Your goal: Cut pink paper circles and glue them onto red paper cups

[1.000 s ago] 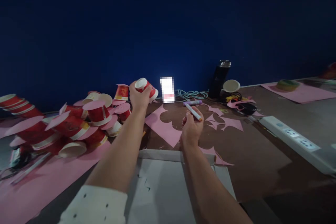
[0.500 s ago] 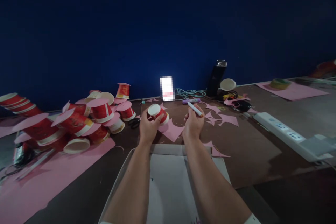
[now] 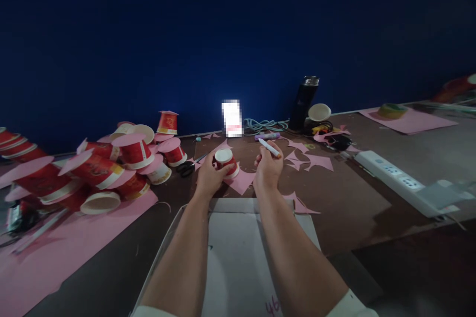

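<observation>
My left hand (image 3: pixel 210 177) is closed around a red paper cup (image 3: pixel 227 163), its white base facing up and its wide rim facing down over the pink paper scrap (image 3: pixel 243 181). In my right hand (image 3: pixel 268 168) is a white marker (image 3: pixel 269 148) with an orange end, slanted with its pale tip toward the upper left, apart from the cup. A pair of scissors (image 3: pixel 186 168) with black handles lies left of my left hand. Behind the marker rests a purple tube-shaped stick (image 3: pixel 267 136).
Several red cups with pink paper discs (image 3: pixel 134 151) are piled on the left by a pink sheet (image 3: pixel 96 242). A white box lid (image 3: pixel 238 257) lies under my forearms. To the right are a power strip (image 3: pixel 390 178), a dark flask (image 3: pixel 305 104) and a tape roll (image 3: pixel 392 111).
The cup in my left hand has gone from tilted to nearly upright, base up. My right hand still holds the marker. The whole view has shifted slightly.
</observation>
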{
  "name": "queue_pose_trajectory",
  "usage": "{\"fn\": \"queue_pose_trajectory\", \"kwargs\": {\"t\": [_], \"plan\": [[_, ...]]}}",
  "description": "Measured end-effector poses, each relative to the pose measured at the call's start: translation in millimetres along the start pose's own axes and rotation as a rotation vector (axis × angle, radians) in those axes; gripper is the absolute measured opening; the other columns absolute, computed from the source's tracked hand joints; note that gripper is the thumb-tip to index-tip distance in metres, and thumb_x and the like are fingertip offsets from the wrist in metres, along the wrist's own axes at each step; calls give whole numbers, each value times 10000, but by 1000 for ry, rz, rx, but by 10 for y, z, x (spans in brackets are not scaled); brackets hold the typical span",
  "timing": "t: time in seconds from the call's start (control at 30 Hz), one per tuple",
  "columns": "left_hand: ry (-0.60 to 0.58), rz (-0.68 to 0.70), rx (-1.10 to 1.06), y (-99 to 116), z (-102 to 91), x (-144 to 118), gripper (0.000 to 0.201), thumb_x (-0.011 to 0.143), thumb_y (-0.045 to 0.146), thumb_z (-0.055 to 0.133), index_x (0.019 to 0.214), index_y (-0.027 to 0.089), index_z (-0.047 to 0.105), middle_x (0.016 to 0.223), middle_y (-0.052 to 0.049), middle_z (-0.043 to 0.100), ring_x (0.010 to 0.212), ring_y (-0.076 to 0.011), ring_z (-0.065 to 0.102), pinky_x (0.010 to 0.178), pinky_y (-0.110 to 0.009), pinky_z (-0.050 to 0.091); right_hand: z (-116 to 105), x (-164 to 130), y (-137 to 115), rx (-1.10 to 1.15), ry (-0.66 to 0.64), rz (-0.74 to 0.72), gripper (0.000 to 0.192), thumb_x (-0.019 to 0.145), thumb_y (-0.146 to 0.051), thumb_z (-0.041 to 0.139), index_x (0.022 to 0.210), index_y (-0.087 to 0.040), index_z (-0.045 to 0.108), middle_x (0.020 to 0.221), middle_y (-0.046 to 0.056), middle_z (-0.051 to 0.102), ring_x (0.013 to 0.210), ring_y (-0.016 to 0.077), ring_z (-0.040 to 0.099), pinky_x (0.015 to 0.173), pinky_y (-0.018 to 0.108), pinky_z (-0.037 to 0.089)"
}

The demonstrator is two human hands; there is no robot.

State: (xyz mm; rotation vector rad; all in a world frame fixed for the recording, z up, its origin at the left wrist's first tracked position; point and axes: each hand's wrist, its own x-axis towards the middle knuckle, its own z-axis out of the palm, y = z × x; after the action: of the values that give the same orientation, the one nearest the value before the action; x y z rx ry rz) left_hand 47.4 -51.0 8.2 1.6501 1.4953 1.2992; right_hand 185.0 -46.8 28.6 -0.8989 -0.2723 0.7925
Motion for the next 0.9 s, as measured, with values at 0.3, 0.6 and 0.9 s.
{"fn": "queue_pose_trajectory", "kwargs": {"t": [0.3,0.6,0.9], "plan": [[-17,7,104,-21,1,2,502,643,315,739,1100,180,580,1069,-71,650,929,-200,611,835,-337,468,-3,-10,8,-1,-19,8,336,663,-156,576,992,-194,514,719,-63,536,450,25,403,428,156,360],[-14,72,122,-126,35,41,518,647,340,740,1111,190,566,1100,-71,641,971,-206,606,851,-341,471,0,-31,-22,6,-42,25,328,670,-144,576,989,-192,520,729,-59,535,449,22,407,421,156,352],[-27,96,175,-97,57,45,505,656,356,732,1108,197,573,1081,-66,652,954,-209,606,847,-339,464,6,-45,-1,4,-50,21,316,672,-156,579,980,-194,518,704,-67,521,440,23,405,416,160,344]]}}
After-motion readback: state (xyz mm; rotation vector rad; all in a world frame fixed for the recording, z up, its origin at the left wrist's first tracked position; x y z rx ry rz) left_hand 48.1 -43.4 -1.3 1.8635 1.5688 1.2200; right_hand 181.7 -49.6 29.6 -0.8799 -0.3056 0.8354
